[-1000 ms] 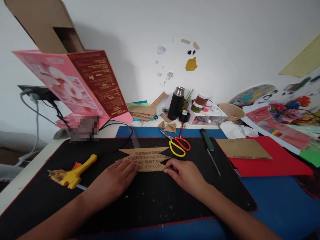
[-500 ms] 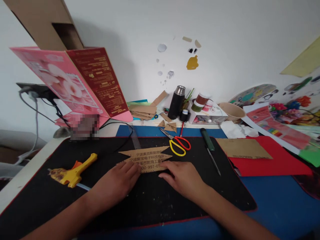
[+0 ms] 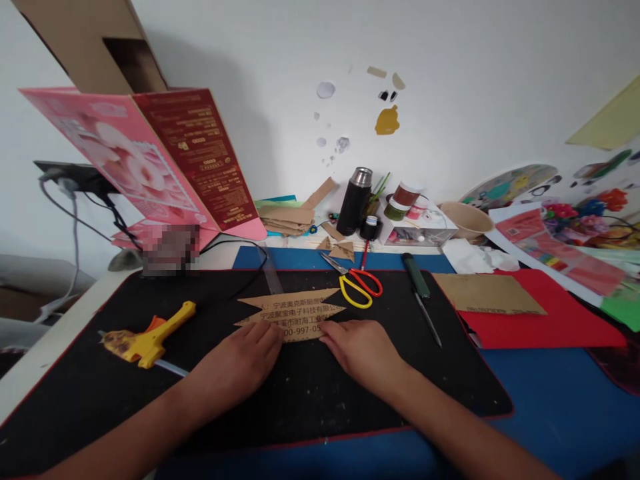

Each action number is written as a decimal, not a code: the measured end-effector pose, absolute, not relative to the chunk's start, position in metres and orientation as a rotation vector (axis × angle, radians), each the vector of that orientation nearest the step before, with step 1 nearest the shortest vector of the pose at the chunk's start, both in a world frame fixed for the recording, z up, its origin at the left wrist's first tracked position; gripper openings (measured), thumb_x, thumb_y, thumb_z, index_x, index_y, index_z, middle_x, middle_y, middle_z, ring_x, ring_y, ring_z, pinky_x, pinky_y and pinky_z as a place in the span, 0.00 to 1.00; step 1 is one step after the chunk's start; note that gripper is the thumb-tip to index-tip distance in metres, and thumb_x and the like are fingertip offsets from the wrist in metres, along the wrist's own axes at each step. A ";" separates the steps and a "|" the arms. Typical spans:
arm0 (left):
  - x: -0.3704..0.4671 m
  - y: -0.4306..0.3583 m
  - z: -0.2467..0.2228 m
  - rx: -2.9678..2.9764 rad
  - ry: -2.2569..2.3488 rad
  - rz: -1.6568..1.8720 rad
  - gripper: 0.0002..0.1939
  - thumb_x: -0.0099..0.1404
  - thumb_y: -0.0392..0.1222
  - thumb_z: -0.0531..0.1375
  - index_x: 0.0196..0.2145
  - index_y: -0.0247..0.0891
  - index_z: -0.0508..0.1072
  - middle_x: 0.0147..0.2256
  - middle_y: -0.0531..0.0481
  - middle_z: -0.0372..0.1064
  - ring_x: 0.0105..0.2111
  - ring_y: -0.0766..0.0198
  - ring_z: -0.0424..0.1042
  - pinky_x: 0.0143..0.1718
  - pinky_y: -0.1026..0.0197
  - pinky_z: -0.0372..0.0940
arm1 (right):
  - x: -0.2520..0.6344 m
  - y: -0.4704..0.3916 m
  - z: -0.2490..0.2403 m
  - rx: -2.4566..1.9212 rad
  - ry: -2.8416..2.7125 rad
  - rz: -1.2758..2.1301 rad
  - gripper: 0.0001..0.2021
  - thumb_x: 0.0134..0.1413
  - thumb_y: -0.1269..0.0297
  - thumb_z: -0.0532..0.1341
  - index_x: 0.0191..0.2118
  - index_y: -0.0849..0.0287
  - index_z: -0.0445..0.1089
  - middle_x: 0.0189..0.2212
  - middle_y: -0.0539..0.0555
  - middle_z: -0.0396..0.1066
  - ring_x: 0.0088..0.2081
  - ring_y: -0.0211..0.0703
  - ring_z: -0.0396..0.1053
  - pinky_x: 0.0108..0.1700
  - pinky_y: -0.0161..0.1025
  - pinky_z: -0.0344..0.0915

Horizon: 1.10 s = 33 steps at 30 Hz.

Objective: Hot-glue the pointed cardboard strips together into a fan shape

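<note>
Clock directions are from a jagged piece of cardboard [image 3: 300,309], printed with dark characters, lying mid-mat. At nine o'clock, a yellow glue gun [image 3: 150,343] rests on the black mat [image 3: 310,407]. At eight, the left hand [image 3: 240,360] lays its fingers over the cardboard's near left part; its grip is hidden. At two, red-and-yellow scissors [image 3: 356,291]. At four, the right hand [image 3: 367,350] touches the near right edge, thumb and fingers close together; I cannot tell if they pinch. At three, a green-handled tool [image 3: 416,275], then red card [image 3: 560,320].
</note>
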<state>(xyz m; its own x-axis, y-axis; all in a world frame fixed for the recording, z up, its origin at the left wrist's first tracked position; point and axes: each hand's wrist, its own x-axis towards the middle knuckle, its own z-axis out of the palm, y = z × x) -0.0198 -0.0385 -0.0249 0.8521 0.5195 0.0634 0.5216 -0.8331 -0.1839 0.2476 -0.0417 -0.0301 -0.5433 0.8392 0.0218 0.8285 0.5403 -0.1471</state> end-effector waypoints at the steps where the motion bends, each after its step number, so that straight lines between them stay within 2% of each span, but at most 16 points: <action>1: -0.019 -0.039 -0.026 -2.818 -0.795 -0.021 0.17 0.69 0.25 0.53 0.51 0.27 0.75 0.47 0.35 0.76 0.45 0.50 0.75 0.48 0.48 0.72 | 0.246 -0.042 -0.029 -1.454 -2.700 0.179 0.11 0.72 0.62 0.55 0.50 0.59 0.72 0.35 0.55 0.81 0.34 0.47 0.79 0.33 0.40 0.65; 4: -0.017 -0.040 -0.026 -2.800 -0.781 -0.014 0.19 0.69 0.24 0.51 0.53 0.25 0.75 0.47 0.33 0.76 0.45 0.48 0.76 0.47 0.48 0.72 | 0.244 -0.042 -0.027 -1.461 -2.738 0.174 0.12 0.72 0.62 0.54 0.50 0.60 0.72 0.35 0.56 0.81 0.34 0.47 0.79 0.33 0.40 0.64; 9: -0.008 -0.037 -0.018 -2.842 -0.914 0.087 0.17 0.69 0.25 0.52 0.50 0.28 0.76 0.46 0.33 0.76 0.44 0.48 0.76 0.45 0.46 0.73 | 0.243 -0.041 -0.026 -1.471 -2.769 0.146 0.11 0.72 0.63 0.54 0.48 0.60 0.71 0.34 0.55 0.81 0.33 0.46 0.78 0.31 0.38 0.60; 13: -0.003 -0.037 -0.015 -2.867 -0.860 0.158 0.16 0.68 0.25 0.52 0.46 0.28 0.77 0.45 0.35 0.76 0.43 0.50 0.76 0.44 0.49 0.73 | 0.242 -0.041 -0.026 -1.477 -2.780 0.141 0.11 0.72 0.63 0.53 0.47 0.60 0.71 0.33 0.55 0.80 0.32 0.47 0.77 0.29 0.39 0.57; 18: -0.006 -0.033 -0.015 -2.865 -0.802 0.245 0.17 0.69 0.26 0.52 0.49 0.30 0.77 0.46 0.38 0.77 0.44 0.51 0.76 0.46 0.51 0.73 | 0.242 -0.041 -0.028 -1.471 -2.784 0.134 0.10 0.72 0.65 0.54 0.47 0.60 0.71 0.31 0.55 0.80 0.31 0.45 0.76 0.29 0.39 0.55; 22: -0.012 -0.027 -0.016 -2.930 -0.795 0.158 0.18 0.71 0.26 0.49 0.47 0.31 0.77 0.46 0.39 0.77 0.45 0.53 0.76 0.48 0.52 0.73 | 0.244 -0.039 -0.028 -1.427 -2.756 0.190 0.09 0.71 0.65 0.54 0.46 0.60 0.71 0.31 0.55 0.80 0.30 0.44 0.76 0.28 0.39 0.55; 26: -0.016 -0.023 -0.020 -2.965 -0.707 -0.001 0.19 0.71 0.26 0.48 0.50 0.28 0.76 0.48 0.35 0.77 0.47 0.51 0.76 0.52 0.48 0.71 | 0.246 -0.037 -0.028 -1.420 -2.728 0.248 0.10 0.71 0.64 0.54 0.45 0.61 0.72 0.30 0.56 0.79 0.29 0.44 0.75 0.29 0.39 0.55; 33: -0.016 -0.020 -0.018 -3.008 -0.749 0.033 0.17 0.69 0.25 0.52 0.48 0.31 0.77 0.48 0.37 0.77 0.48 0.53 0.76 0.52 0.52 0.70 | 0.246 -0.035 -0.026 -1.429 -2.682 0.318 0.10 0.70 0.65 0.55 0.44 0.60 0.72 0.30 0.55 0.79 0.29 0.45 0.74 0.29 0.39 0.55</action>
<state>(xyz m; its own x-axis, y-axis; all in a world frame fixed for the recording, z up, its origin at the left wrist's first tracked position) -0.0159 -0.0201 -0.0184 0.8832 0.4689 -0.0109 0.4680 -0.8826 -0.0454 0.2464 -0.0348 -0.0260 -0.5597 0.8284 -0.0221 0.8106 0.5417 -0.2224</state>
